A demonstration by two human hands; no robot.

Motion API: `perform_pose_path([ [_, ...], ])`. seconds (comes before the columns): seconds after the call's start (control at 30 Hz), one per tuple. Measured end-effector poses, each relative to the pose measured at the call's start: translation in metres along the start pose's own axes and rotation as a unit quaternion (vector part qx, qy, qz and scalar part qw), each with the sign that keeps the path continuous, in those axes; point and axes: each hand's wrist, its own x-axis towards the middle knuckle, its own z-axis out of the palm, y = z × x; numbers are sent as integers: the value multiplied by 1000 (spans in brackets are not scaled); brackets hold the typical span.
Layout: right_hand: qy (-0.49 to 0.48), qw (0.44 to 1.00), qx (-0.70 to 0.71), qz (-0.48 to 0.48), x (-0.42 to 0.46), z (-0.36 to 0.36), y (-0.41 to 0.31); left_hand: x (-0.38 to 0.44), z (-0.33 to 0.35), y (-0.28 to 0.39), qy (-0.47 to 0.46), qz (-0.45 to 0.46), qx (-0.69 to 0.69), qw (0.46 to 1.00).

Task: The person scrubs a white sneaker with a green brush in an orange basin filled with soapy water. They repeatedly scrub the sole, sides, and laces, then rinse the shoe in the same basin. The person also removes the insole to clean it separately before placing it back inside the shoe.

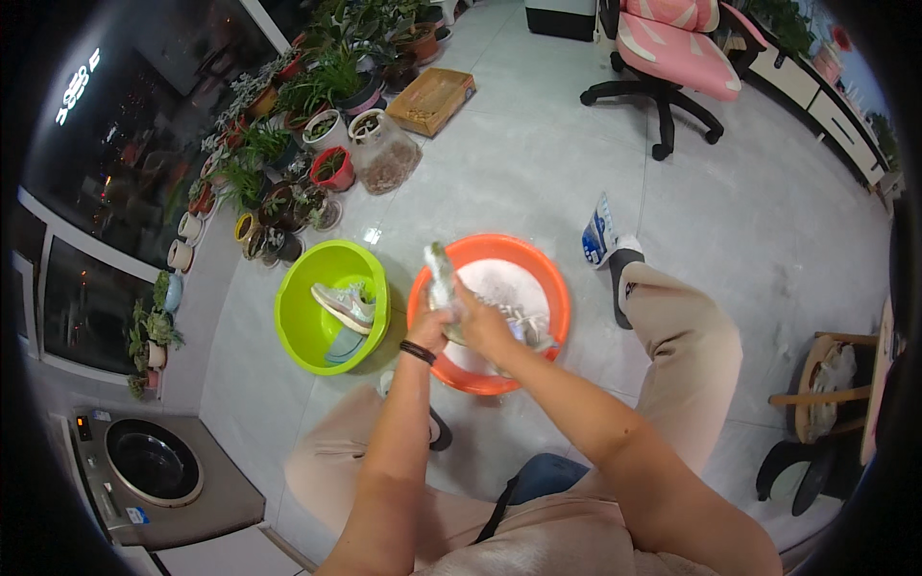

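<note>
My left hand (430,327) grips the lower end of a wet shoe (441,277), blurred and held upright over the left side of an orange basin (563,302). My right hand (481,324) is against the shoe's right side; whether it also holds a small tool is hidden. Foamy whitish water (504,277) fills the basin, and a second shoe with pale laces (529,324) lies partly in it, below my right hand. To the left, a lime green basin (282,313) holds a grey sneaker (346,306) and a grey-green flat piece (346,347), perhaps an insole.
A blue and white packet (598,234) stands beside my right foot. Potted plants (331,169), a soil-filled plastic bag (389,162) and a shallow box (432,101) line the window side. A pink swivel chair (677,57) stands ahead; a washing machine (216,489) is at lower left.
</note>
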Motion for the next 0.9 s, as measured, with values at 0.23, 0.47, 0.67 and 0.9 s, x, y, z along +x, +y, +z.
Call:
perform_pose_path([
  [0.23,27,999,7,-26,-2,8,-3,-1,5,-3,-18,26,25,999],
  [0.47,-43,997,-19,66,9,-9,-19,-3,-1,-10,-26,30,29,999],
  [0.67,-11,999,39,-26,1,11,-6,2,-19,-12,-10,54,120,991],
  [0.9,86,990,-45,-102,-1,19,9,2,-9,-7,-32,44,40,998],
])
